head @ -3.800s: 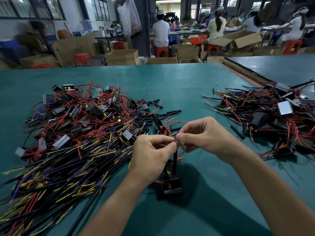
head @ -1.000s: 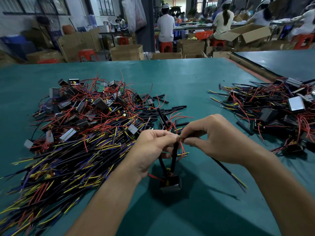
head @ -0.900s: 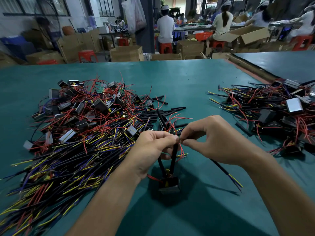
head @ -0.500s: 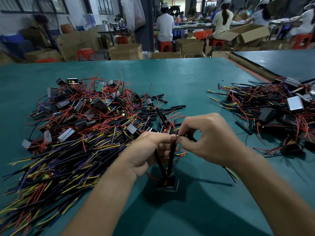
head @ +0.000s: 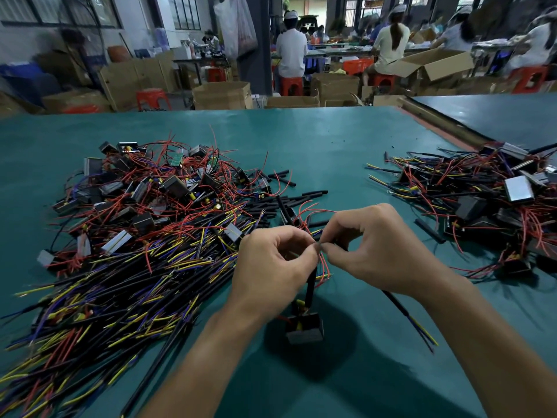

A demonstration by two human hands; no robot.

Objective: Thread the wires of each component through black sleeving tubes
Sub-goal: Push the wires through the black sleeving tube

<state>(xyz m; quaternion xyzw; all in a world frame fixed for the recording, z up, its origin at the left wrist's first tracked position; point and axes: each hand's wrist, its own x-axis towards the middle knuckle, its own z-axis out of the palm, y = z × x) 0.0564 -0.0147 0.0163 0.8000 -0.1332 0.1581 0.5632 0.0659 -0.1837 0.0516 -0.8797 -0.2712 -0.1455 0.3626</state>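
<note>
On teal table (head: pixel 331 140), wire piles (head: pixel 144 236), cardboard boxes (head: pixel 221 95) behind

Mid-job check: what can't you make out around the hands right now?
Head view:
- Where the upright black tube meets the trailing black tube: covered by left hand and right hand fingertips.
- Component markings: too small, dark.
- Right pile: cut by the frame edge.
- Left pile's near end: blurred.

On the worktop (head: pixel 331 140), the left heap of components (head: pixel 144 212) lies well apart from the right heap (head: pixel 482 206); loose sleeving tubes (head: pixel 289 203) lie between. A single component (head: pixel 304 328) is near me, below my left grip (head: pixel 271 267) and right grip (head: pixel 382 248).
</note>
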